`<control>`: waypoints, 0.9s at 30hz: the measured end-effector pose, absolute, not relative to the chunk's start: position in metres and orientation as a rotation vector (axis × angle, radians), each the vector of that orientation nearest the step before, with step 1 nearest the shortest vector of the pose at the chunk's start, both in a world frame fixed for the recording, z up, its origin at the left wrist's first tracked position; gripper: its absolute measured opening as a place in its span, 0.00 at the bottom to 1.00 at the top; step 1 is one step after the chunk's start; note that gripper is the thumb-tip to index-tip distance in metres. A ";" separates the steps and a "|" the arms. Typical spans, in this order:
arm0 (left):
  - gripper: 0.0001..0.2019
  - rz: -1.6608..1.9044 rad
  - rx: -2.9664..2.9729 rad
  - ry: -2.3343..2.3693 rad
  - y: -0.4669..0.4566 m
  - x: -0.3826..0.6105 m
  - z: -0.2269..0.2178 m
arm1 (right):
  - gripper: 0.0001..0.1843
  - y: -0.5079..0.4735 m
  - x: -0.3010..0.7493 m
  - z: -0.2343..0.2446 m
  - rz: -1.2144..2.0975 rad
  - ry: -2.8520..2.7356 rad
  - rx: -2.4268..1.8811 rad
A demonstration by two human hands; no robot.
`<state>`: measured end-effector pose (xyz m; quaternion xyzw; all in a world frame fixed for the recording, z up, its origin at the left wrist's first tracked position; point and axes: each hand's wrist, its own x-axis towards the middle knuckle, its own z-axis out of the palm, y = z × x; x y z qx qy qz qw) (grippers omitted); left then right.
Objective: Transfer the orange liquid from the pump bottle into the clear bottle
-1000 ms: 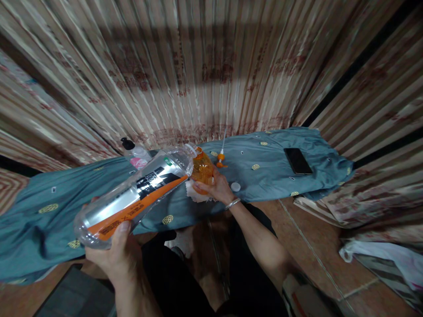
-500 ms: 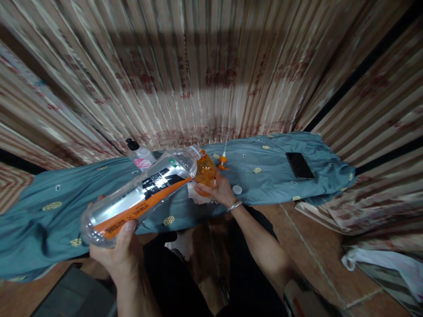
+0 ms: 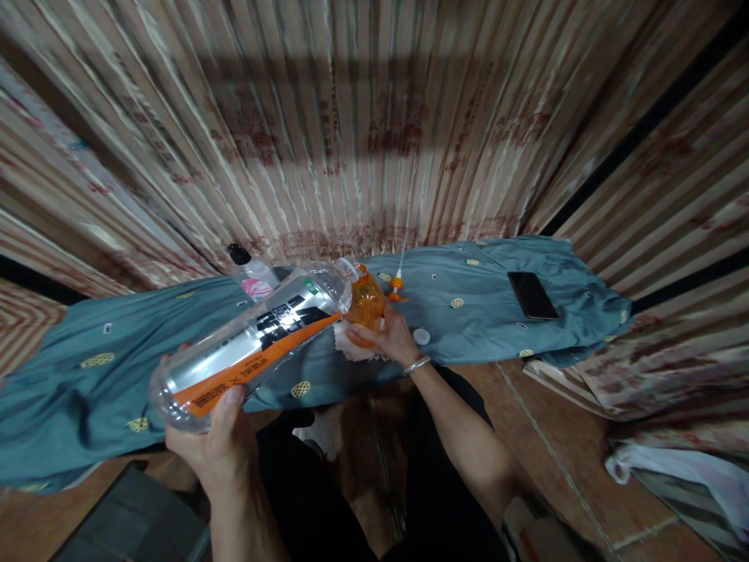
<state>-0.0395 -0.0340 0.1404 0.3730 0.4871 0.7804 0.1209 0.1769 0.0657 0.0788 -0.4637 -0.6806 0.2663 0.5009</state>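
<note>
A large clear bottle (image 3: 251, 343) with a silver, black and orange label lies tilted in my left hand (image 3: 219, 437), which is closed round its base end. Its neck meets the mouth of a small orange see-through bottle (image 3: 367, 303). My right hand (image 3: 391, 336) is wrapped round that orange bottle and tips it toward the large one. Whether liquid runs between them I cannot make out. Beneath the orange bottle is a white tissue (image 3: 351, 347). An orange pump head (image 3: 397, 287) with a clear tube lies just behind, and a white round cap (image 3: 421, 336) rests near my right wrist.
A teal patterned cloth (image 3: 456, 328) covers the narrow surface. On it lie a black phone (image 3: 532, 295) at the right and a black-capped bottle (image 3: 254, 279) at the back left. Striped curtains (image 3: 374, 133) hang close behind. A dark box (image 3: 134, 515) stands at the lower left.
Both hands and bottles hold nearly the same pose. The whole view has shifted slightly, and the large bottle's base end sits a little further right.
</note>
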 end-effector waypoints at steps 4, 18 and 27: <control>0.32 2.320 1.065 1.300 -0.033 -0.038 0.142 | 0.35 0.066 0.177 0.077 0.635 -1.649 -1.105; 0.27 2.336 1.076 1.235 -0.033 -0.037 0.146 | 0.41 0.067 0.178 0.078 0.670 -1.665 -1.117; 0.29 2.333 1.077 1.206 -0.034 -0.035 0.149 | 0.40 0.068 0.179 0.075 0.677 -1.646 -1.110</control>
